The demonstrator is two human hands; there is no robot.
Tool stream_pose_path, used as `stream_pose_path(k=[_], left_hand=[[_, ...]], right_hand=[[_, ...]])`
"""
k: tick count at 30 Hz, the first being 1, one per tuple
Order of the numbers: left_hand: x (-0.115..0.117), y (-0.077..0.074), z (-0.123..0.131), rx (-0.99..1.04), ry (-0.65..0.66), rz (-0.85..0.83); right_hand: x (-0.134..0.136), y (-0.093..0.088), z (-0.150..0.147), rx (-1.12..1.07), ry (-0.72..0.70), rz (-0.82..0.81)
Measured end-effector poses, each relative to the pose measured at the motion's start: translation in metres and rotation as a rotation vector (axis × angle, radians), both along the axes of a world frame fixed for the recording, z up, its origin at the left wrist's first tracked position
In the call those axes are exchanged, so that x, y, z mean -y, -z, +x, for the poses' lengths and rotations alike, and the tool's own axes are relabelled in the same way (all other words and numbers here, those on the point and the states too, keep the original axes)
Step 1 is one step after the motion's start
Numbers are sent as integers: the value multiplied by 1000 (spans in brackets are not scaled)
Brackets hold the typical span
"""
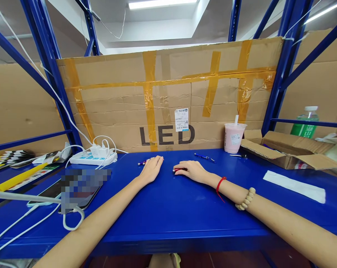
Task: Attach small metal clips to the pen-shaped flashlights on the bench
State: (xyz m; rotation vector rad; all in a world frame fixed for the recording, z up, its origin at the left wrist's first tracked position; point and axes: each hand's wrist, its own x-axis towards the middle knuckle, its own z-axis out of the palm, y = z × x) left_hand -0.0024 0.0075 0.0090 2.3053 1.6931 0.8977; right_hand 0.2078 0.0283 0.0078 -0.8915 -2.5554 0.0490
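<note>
My left hand (152, 169) rests palm down on the blue shelf, its fingers stretched out. Just beyond it lies a blue pen (142, 162), partly hidden behind the hand; whether they touch is unclear. To its right, my right hand (193, 171) has its fingers curled round a red pen (176, 169), of which only a short end shows at the fingertips. Another blue pen (204, 158) lies slantwise on the shelf behind my right hand. A dark, thin pen (238, 156) is farther right, by the foot of a pink drink cup (234, 137).
An open cardboard box (285, 147) and a white paper strip (295, 186) lie at right. On the left are a white power strip (84, 158) with cables, a phone-like device (93, 197) and a yellow stick (20, 176). A taped cardboard panel (118, 108) stands behind.
</note>
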Motion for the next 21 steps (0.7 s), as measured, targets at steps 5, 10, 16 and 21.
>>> stream_pose_path(k=[5,10,16,21], left_hand=[[3,-2,2,-50,63,16],[3,-1,0,-89,61,31],[2,0,0,-98,55,26],[4,-1,1,-110,59,31]], right_hand=[[3,-3,-1,-10,47,35],[2,-3,-1,-42,75,48],[1,-3,0,-38,100,96],[1,-3,-1,-42,84,97]])
